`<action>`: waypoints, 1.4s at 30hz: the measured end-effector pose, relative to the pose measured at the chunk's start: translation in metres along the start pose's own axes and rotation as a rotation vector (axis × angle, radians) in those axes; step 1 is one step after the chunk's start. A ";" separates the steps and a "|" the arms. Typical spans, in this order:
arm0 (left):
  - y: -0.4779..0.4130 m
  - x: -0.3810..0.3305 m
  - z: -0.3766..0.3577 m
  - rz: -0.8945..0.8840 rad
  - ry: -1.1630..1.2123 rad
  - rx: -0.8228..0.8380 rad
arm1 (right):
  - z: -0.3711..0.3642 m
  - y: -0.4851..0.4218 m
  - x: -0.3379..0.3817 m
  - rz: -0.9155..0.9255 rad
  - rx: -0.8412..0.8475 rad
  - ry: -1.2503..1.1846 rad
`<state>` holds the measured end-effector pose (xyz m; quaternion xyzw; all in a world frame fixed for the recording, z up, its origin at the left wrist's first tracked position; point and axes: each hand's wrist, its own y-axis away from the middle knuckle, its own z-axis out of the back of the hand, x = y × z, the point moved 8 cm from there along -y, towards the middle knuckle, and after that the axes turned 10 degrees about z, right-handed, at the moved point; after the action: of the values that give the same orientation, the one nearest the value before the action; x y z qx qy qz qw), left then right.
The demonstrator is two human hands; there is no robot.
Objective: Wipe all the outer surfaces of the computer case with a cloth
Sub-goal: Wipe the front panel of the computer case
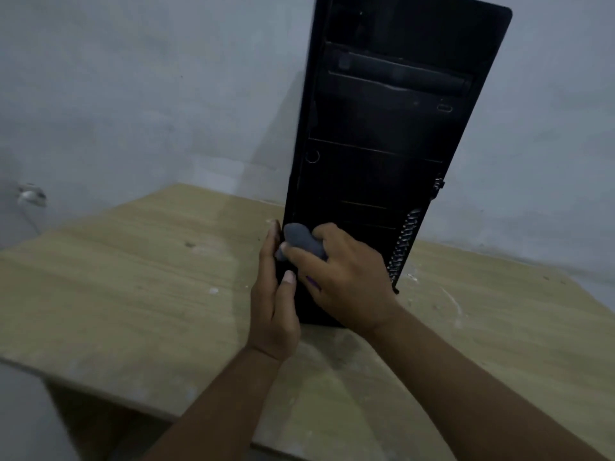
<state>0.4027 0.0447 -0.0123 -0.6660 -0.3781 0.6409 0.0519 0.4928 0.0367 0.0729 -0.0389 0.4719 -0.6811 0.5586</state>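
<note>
Head view: black case [382, 134] stands upright on a wooden table [133, 281], near its far edge, front panel facing near. Right hand [347, 281] clenched round a bunched grey cloth [304, 241], pressing it to the panel's lower left. Left hand [274, 314] released, straight fingers flat along the case's left side, thumb on the front. Wall socket [31, 194] far left.

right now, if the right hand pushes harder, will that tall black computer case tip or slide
Probably tip-prone: the tall black computer case stands upright, much taller than wide, on the light wooden table. The left hand braces its lower edge, which should steady it. The right hand presses the bunched grey cloth low down, so leverage looks small.
</note>
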 end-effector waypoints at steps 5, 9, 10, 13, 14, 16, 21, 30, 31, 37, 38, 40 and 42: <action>0.001 0.002 0.001 -0.011 0.009 -0.004 | 0.012 0.017 -0.020 -0.061 0.015 -0.075; -0.001 0.005 0.002 -0.008 0.015 -0.015 | 0.016 0.056 -0.034 -0.430 -0.193 -0.136; 0.000 0.006 0.001 -0.007 0.019 -0.016 | 0.014 0.065 -0.033 -0.518 -0.239 -0.173; 0.000 0.007 0.001 -0.006 0.018 -0.016 | 0.008 0.078 -0.029 -0.764 -0.363 -0.286; 0.000 0.007 0.001 -0.007 0.012 -0.016 | 0.008 0.081 -0.028 -0.831 -0.404 -0.308; 0.001 0.007 0.001 -0.015 0.007 -0.017 | 0.007 0.090 -0.021 -0.952 -0.476 -0.372; 0.000 0.004 -0.001 -0.035 -0.007 -0.011 | 0.001 0.104 -0.014 -1.032 -0.398 -0.402; 0.002 0.002 -0.001 -0.042 0.000 -0.021 | 0.008 0.035 -0.003 -0.610 0.070 -0.055; 0.003 0.002 -0.001 -0.038 -0.001 -0.020 | 0.003 0.032 0.002 -0.563 0.113 -0.033; 0.001 0.005 0.001 -0.033 0.002 -0.015 | 0.006 0.043 -0.005 -0.365 0.218 -0.132; 0.000 0.005 0.000 -0.034 -0.003 -0.009 | 0.007 0.044 -0.006 -0.376 0.232 -0.138; 0.001 0.006 0.000 -0.034 -0.002 0.001 | 0.007 0.039 -0.006 -0.420 0.253 -0.115; 0.001 0.006 0.000 -0.037 0.000 0.004 | 0.006 0.032 -0.008 -0.484 0.280 -0.074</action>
<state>0.4025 0.0471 -0.0179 -0.6586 -0.3890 0.6408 0.0653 0.5224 0.0417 0.0579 -0.0976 0.3293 -0.8514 0.3965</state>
